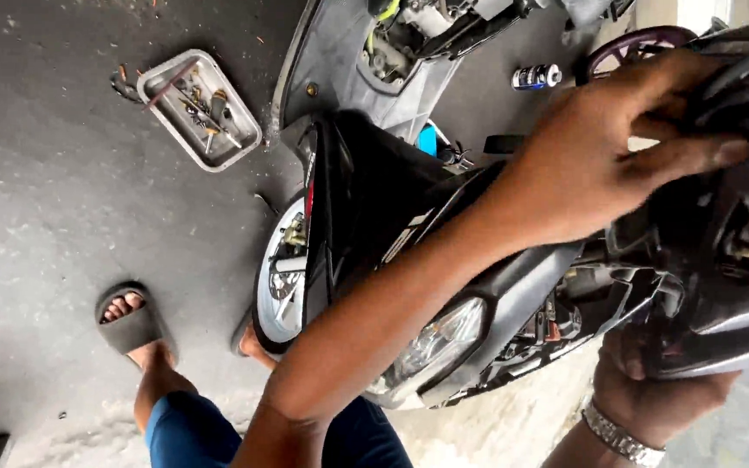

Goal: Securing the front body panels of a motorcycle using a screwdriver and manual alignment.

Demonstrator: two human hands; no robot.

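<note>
A black scooter (366, 199) fills the middle of the view, its headlight (437, 345) low in the centre and its front wheel (281, 282) to the left. My left hand (600, 156) reaches up to the right, its fingers closed over the black handlebar cover (739, 95). My right hand (652, 390), with a metal watch on the wrist, grips the underside of the same glossy black cover at the lower right. The parts inside the cover are dark and hard to make out.
A metal tray (237, 143) with several small tools lies on the grey concrete floor at the upper left. A small can (535, 76) lies by a purple wheel (635, 42) at the top. My foot in a grey slipper (132, 328) and blue shorts (188, 429) are at the lower left.
</note>
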